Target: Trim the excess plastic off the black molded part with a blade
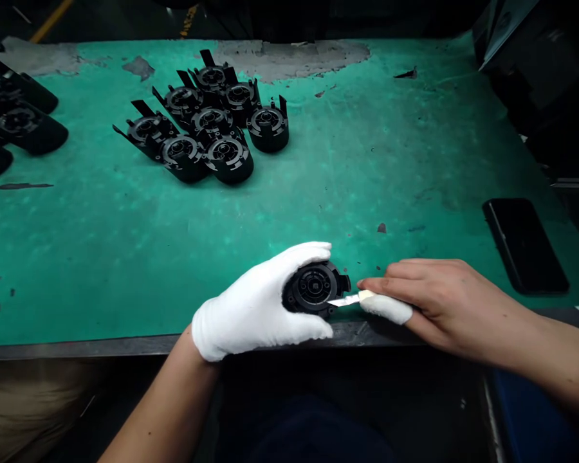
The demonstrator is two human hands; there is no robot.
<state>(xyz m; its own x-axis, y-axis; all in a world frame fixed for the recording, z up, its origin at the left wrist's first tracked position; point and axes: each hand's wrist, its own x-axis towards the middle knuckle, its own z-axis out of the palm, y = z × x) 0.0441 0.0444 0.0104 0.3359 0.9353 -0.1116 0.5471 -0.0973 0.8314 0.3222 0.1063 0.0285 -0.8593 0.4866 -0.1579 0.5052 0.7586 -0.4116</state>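
Observation:
My left hand [258, 305], in a white glove, is wrapped round a round black plastic part [314, 287] at the near edge of the green table [367, 161]. Its ribbed circular face points up at me. My right hand [427, 299] is bare except for a white cover on the thumb, and it pinches a small blade [345, 300] whose tip touches the part's lower right rim.
A cluster of several like black parts [207, 125] lies at the back middle. More black parts [14, 122] sit at the far left edge. A black phone [523, 243] lies at the right. Dark machinery [535, 58] stands at the back right.

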